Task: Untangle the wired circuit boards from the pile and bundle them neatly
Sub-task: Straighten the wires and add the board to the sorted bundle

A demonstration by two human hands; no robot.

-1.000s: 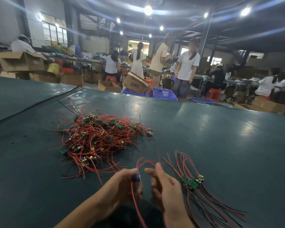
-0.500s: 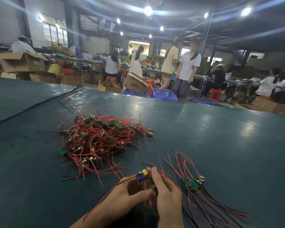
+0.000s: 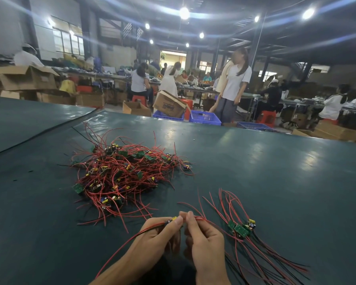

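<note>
Left hand is curled, its fingertips pinching a small circuit board (yellow part on top, the rest hidden by fingers). Right hand is just beside it at 3 o'clock, fingertips nipping the board's red leads close to where they leave it. So both hands are grasping, neither released. Both forearms come in from 6 o'clock, backs of the hands up, fingertips meeting at the hands' 12 o'clock, low over the worktop. Can't tell whether the wrists touch it. More leads trail from the left hand toward 7 o'clock along the forearm. Step in hand, my read: straightening this one board's leads before it joins the others. To do it well, hold the board firm by its edges and not by the components. Slide the right fingers outward along the leads so they lie parallel, with no yanking at the solder joints. Then set it board-to-board with the leads all pointing one way. Sorted bundle lies near, at 3 o'clock of the right hand, green boards together, leads fanning toward 12 and 5 o'clock. Pile sits apart at 11 o'clock, big and knotted, so most of the task looks undone. Beyond the far edge at 12 o'clock: people, cardboard boxes, blue crates.
</note>
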